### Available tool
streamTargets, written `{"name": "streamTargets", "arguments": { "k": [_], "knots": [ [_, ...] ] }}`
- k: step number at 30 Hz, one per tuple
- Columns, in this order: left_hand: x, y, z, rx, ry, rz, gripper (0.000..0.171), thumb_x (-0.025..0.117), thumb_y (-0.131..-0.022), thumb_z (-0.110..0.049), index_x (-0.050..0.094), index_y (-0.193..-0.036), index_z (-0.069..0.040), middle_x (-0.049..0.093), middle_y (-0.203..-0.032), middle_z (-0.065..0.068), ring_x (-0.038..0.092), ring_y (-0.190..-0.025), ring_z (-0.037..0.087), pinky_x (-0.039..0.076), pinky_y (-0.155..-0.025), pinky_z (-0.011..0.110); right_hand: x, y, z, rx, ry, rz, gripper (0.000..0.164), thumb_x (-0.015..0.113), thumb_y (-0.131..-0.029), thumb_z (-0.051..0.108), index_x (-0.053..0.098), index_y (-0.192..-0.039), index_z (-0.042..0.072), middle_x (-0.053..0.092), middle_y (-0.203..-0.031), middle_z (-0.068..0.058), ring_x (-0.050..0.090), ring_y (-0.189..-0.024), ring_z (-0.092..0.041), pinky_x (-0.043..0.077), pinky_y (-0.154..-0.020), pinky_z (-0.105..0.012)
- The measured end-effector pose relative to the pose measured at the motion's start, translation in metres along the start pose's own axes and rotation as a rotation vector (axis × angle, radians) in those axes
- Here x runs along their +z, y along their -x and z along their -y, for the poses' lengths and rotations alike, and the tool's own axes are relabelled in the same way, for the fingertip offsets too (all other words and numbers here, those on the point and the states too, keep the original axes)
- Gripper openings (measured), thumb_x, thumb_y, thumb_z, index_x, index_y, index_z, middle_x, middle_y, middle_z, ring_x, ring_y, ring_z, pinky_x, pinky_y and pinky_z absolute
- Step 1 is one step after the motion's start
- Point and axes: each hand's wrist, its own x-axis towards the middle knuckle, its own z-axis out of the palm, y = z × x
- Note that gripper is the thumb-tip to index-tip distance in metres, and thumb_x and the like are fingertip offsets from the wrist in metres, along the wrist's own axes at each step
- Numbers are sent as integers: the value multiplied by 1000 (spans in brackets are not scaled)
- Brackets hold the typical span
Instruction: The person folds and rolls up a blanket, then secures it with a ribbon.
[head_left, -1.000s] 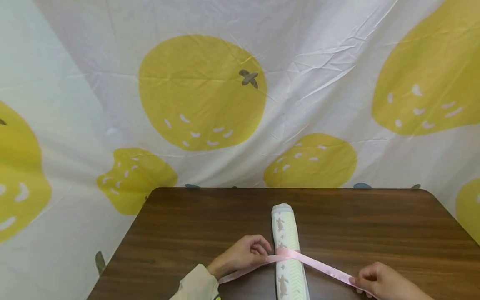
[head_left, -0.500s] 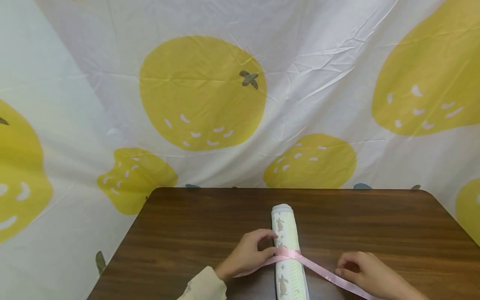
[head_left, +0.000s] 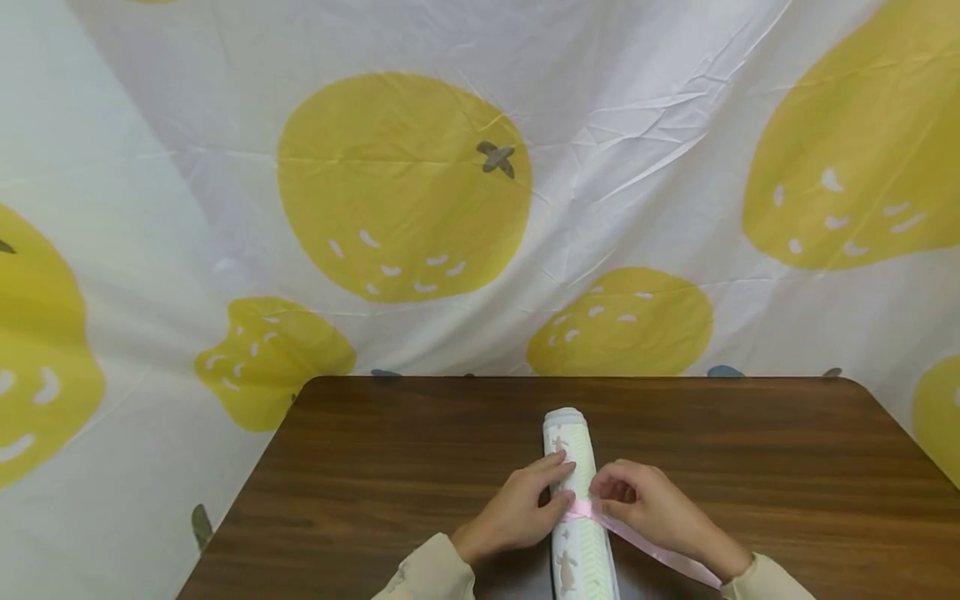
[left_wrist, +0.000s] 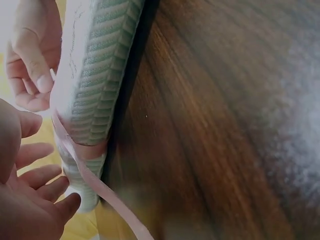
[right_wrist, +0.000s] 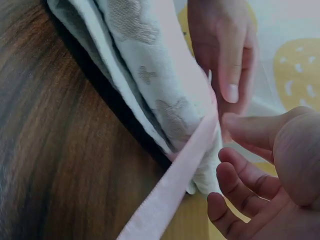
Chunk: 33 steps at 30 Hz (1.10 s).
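- The rolled cloth (head_left: 583, 575) lies lengthwise on the table (head_left: 420, 433), its near end out of view. It looks soft, padded and probably light; expect it to squash if you squeeze hard and turn if you push one side.
- From the right of the rolled cloth, one tail of the pink ribbon (head_left: 667, 560) runs toward you. It looks thin, limp and satiny, so it will likely slip and twist; pinch it flat, close to the rolled cloth.
- Left of the rolled cloth, your left hand (head_left: 517, 508) reaches onto it, fingers loosely spread; a light press beside the pink ribbon should steady it without denting it.
- Right of the rolled cloth, your right hand (head_left: 660, 507) has its fingers curled near the ribbon band; whether they pinch anything, I cannot tell.
- Past the far end of the rolled cloth, a printed sheet (head_left: 637, 208) hangs behind the table.
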Motion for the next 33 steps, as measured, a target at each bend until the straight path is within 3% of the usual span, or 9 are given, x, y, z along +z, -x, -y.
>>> {"name": "streamTargets", "arguments": {
  "k": [13, 23, 29, 33],
  "knots": [
    [-1, -2, -1, -28, 14, 61, 45, 56, -97, -18, 55, -139, -3, 46, -149, 19, 43, -139, 29, 36, -113, 39, 4, -3, 4, 62, -39, 69, 25, 80, -81, 14, 66, -101, 11, 60, -86, 1, 54, -75, -7, 48, -63, -23],
    [-1, -2, -1, -50, 9, 113, 54, 65, -92, -21, 52, -141, -2, 40, -153, 19, 39, -142, 29, 35, -114, 36, 7, -19, 10, 83, 49, 122, 23, 82, -75, 6, 63, -87, 9, 54, -78, 3, 49, -69, -3, 44, -59, -21],
    [2, -3, -2, -68, -1, 131, 58, 68, -90, -23, 52, -142, -4, 38, -155, 19, 36, -143, 30, 34, -114, 36, 6, -23, 12, 137, 35, 193, 21, 79, -74, 3, 61, -78, 11, 53, -77, 2, 48, -69, -4, 42, -60, -22],
    [3, -2, -3, -58, -23, 117, 57, 69, -90, -23, 53, -141, -4, 40, -153, 21, 38, -142, 32, 35, -113, 36, 7, -22, 14, 112, 26, 184, 21, 77, -75, 1, 59, -76, 12, 53, -77, 4, 48, -69, -2, 43, -59, -21]
  ]
}}
